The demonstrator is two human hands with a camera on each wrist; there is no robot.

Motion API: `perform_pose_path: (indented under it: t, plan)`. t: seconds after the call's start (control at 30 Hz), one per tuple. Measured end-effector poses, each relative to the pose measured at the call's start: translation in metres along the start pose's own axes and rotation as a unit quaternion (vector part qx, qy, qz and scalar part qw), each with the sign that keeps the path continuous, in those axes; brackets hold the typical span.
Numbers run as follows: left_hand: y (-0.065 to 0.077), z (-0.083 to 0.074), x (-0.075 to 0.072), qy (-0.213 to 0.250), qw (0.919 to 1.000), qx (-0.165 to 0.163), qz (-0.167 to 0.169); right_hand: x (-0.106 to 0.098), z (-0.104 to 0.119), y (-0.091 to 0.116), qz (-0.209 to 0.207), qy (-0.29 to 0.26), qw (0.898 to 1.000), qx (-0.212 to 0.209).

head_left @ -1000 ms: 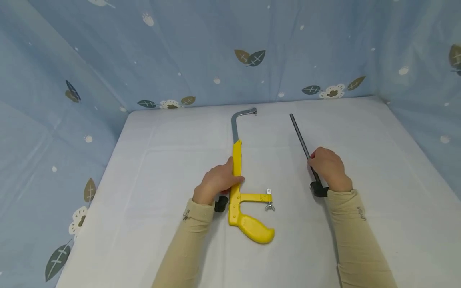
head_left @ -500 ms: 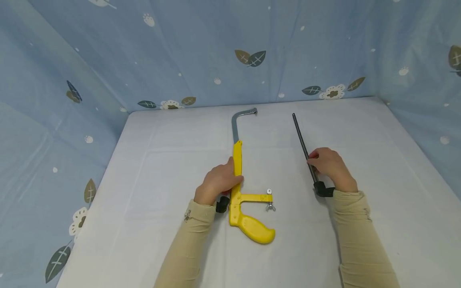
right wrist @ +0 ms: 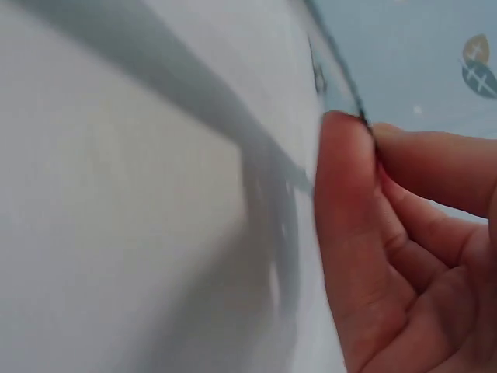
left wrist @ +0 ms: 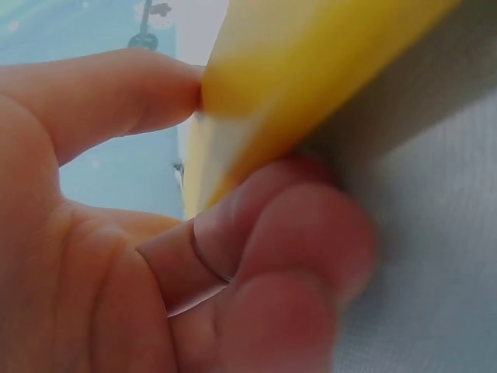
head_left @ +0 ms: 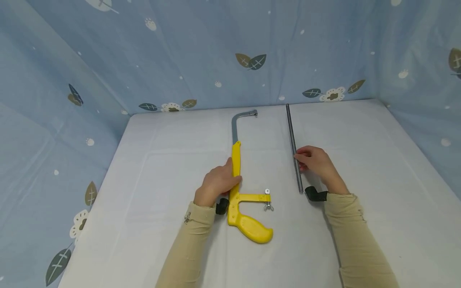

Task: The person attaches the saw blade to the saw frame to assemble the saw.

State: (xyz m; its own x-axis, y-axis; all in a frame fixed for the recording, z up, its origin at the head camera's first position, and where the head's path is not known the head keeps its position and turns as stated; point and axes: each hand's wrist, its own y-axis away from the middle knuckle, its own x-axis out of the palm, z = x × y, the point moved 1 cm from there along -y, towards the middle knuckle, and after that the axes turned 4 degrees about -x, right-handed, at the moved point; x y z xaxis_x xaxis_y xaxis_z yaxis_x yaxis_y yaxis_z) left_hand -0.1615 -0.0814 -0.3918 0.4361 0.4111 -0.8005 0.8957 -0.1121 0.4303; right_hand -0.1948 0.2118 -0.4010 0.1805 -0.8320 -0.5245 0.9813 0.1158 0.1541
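A yellow hacksaw frame (head_left: 236,153) without a blade fitted lies on the white cloth in the head view, its grey hooked end pointing away and its handle (head_left: 255,229) nearest the person. My left hand (head_left: 217,180) grips the middle of its bar; in the left wrist view the thumb (left wrist: 167,89) presses one side of the yellow bar and curled fingers sit under the other. To the right, my right hand (head_left: 317,162) pinches a thin dark hacksaw blade (head_left: 291,130) between thumb and finger. In the right wrist view, the blade shows edge-on above the fingertips (right wrist: 347,140).
A wing nut (head_left: 268,207) hangs from the frame's short yellow arm (head_left: 253,197). Each wrist wears a black camera mount (head_left: 316,195). White cloth (head_left: 173,160) covers the table, and a blue patterned curtain (head_left: 201,48) rises along its back and sides.
My right hand has carried the blade leftward, nearer the frame, and turned it closer to parallel with the bar. Its lower end now shows apart from the wrist mount. The left hand keeps its grip.
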Motion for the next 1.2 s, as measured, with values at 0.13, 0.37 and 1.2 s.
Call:
perform_pose_path:
  t: [0.13, 0.37, 1.2]
  plan:
    - [-0.001, 0.003, -0.001, -0.011, 0.9999, -0.001, -0.009, 0.012, 0.004, -0.004, 0.008, -0.058, 0.998, -0.007]
    - [-0.001, 0.005, -0.001, -0.018, 0.9997, -0.006, -0.016, 0.026, 0.01, -0.01, 0.018, -0.119, 0.993, -0.015]
    - [0.001, 0.002, 0.0, -0.04, 0.999, -0.002, -0.021, 0.053, 0.029, -0.015, 0.037, -0.192, 0.981, 0.006]
